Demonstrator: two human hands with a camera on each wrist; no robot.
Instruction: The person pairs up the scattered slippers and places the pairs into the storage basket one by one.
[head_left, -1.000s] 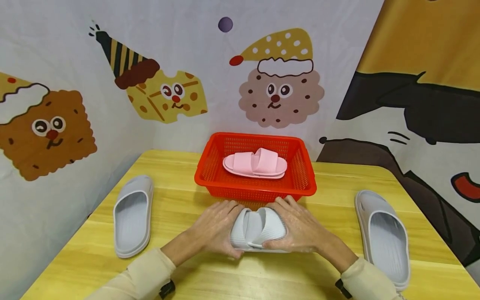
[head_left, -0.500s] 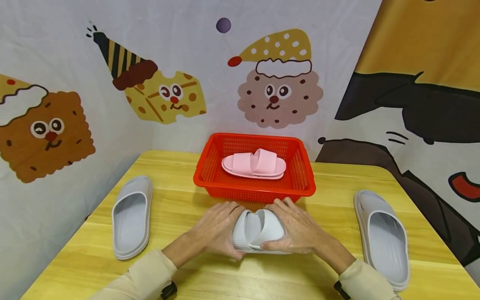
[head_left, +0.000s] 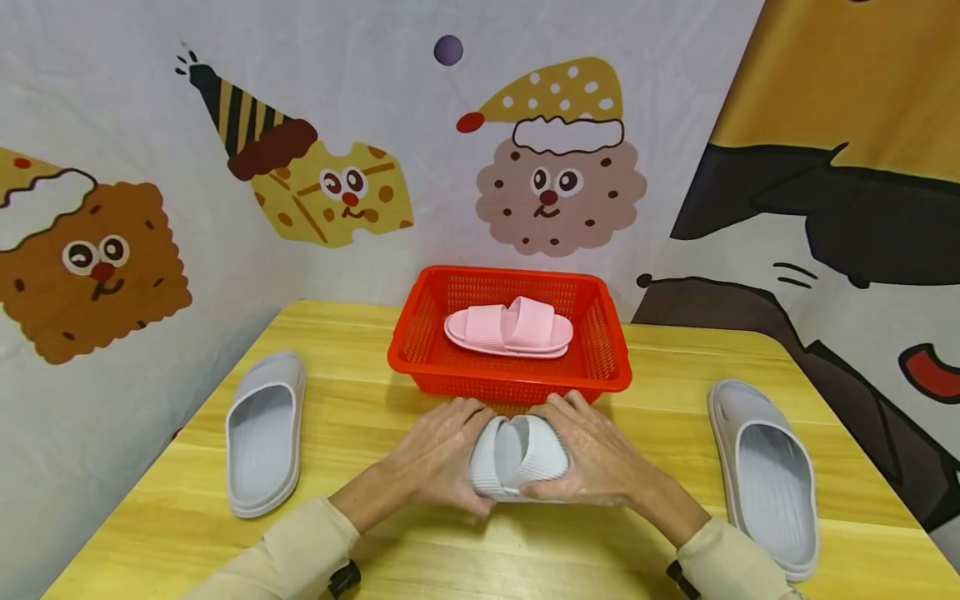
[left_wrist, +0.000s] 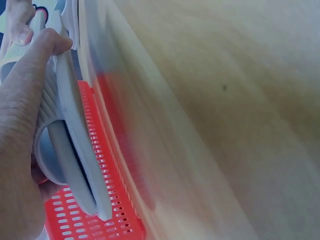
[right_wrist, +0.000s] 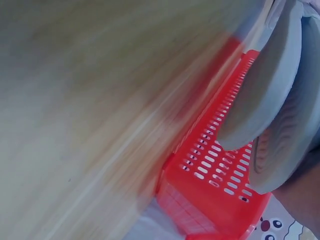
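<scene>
Both hands grip a pair of light grey slippers (head_left: 546,457) fitted together, just in front of the red basket. My left hand (head_left: 450,457) holds their left side, fingers over the top and thumb at the near edge. On the right side, my right hand (head_left: 596,454) has a similar grip. The left wrist view shows the two stacked soles (left_wrist: 75,135) edge-on, apparently just above the table. In the right wrist view the sole ends (right_wrist: 265,95) stand slightly apart. A pair of pink slippers (head_left: 531,325) lies inside the red basket (head_left: 510,382).
One grey clog (head_left: 262,442) lies at the table's left side, another grey clog (head_left: 772,483) at its right. A cloth backdrop (head_left: 450,208) with cartoon figures hangs behind the wooden table (head_left: 465,558).
My left hand has shifted slightly to the right along the grey slippers. The right hand keeps its hold, and the basket and clogs stay in place.
</scene>
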